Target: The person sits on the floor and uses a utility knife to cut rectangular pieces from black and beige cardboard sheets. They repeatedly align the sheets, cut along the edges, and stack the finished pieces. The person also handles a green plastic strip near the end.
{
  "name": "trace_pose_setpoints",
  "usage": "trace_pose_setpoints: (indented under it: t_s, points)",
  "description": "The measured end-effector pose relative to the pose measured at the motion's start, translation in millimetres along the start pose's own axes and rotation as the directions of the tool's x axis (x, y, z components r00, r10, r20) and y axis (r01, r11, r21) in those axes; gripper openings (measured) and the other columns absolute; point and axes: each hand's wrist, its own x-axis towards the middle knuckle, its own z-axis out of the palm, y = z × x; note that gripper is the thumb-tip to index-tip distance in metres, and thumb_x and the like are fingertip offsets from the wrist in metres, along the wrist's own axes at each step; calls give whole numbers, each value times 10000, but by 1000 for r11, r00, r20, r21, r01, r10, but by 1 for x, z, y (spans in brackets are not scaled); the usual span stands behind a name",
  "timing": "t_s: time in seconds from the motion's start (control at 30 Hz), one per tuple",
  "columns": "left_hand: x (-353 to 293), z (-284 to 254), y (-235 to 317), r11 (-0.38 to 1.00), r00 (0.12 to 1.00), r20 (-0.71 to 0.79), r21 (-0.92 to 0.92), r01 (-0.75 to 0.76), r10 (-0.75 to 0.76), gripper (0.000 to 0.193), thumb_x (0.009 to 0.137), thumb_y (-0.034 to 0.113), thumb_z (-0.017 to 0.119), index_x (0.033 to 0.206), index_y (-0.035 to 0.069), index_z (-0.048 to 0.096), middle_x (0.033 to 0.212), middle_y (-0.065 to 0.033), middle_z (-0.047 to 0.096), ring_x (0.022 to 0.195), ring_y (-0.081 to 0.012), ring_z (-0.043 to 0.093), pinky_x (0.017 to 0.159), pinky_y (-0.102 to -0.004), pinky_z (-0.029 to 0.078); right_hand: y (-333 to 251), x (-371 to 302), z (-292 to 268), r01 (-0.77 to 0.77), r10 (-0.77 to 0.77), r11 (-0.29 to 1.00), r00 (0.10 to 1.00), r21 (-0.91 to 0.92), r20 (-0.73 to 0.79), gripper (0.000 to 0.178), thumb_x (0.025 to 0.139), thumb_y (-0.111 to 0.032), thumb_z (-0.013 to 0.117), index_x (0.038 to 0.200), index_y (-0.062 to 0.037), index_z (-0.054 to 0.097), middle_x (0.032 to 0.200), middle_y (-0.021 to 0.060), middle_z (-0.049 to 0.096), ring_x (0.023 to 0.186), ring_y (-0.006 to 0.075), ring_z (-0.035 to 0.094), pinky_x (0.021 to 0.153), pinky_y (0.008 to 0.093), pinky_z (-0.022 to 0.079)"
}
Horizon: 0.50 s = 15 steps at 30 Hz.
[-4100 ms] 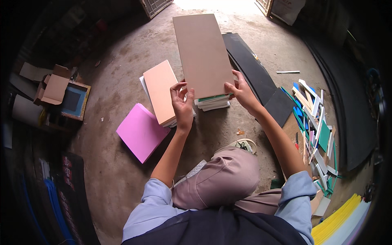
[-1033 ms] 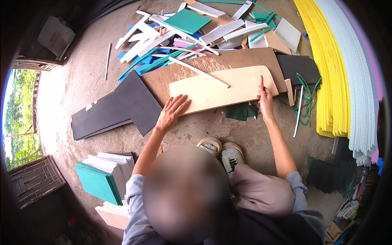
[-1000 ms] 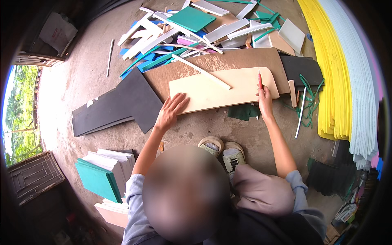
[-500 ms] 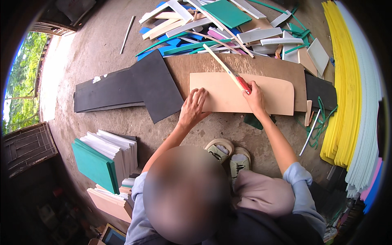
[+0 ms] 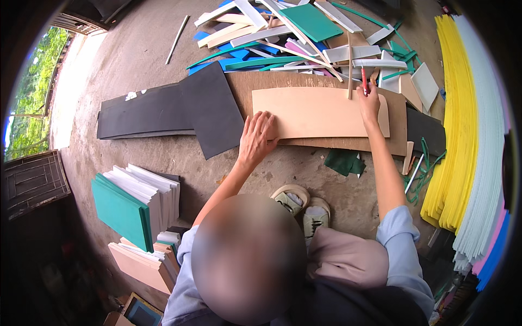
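Observation:
A peach-coloured foam sheet [image 5: 315, 114] lies across a brown wooden board [image 5: 247, 87] on the ground before me. My left hand [image 5: 256, 138] rests with spread fingers on the sheet's left end. Over the sheet's right end, my right hand [image 5: 370, 104] grips a red cutter knife [image 5: 365, 82], its tip pointing away from me. Just left of the knife is a narrow peach strip [image 5: 350, 68], upright in the view and reaching over the scrap pile; whether it touches the knife or my fingers I cannot tell. Black sheets [image 5: 215, 111] lie left of the board.
Beyond the board is a heap of coloured offcuts [image 5: 261, 35]. Tall stacks of yellow sheets [image 5: 459, 130] and pale blue sheets [image 5: 486, 141] stand at the right. Teal panels [image 5: 122, 212] and white panels [image 5: 157, 193] stand at the lower left. Green scraps [image 5: 343, 162] lie near my feet.
My right hand has moved away from me and to the right with the knife. The peach strip has swung from slanting to nearly upright in the view. My left hand stays on the sheet.

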Motion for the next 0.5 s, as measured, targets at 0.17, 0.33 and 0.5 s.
trace_pose_setpoints:
  t_s: [0.17,0.33,0.5]
  points:
    - [-33,-15,-26,790,751,-302,-12,613,-587,749,689,278,679,1291,91,272,1333,-161,189,1245,-359,151,979,-540,180,30,-67,29,98,-85,992,982,-73,170,312,752,-201,620,949,6,495,876,144,527,802,284,527,728,379,420]
    - [-55,-12,-53,327,289,-161,-334,884,-944,874,630,284,747,1293,61,223,1291,-183,190,1175,-346,212,964,-486,223,15,-89,38,235,-183,935,961,-266,208,333,739,-176,621,988,-29,456,943,146,485,903,308,486,756,401,411]
    - [-71,-7,-64,-73,152,99,-984,163,-983,611,755,188,672,1243,45,334,1164,-146,458,1017,-193,478,892,-301,370,5,-93,40,244,-187,927,959,-285,212,351,741,-201,615,1002,-41,444,967,141,477,921,325,479,788,421,402]
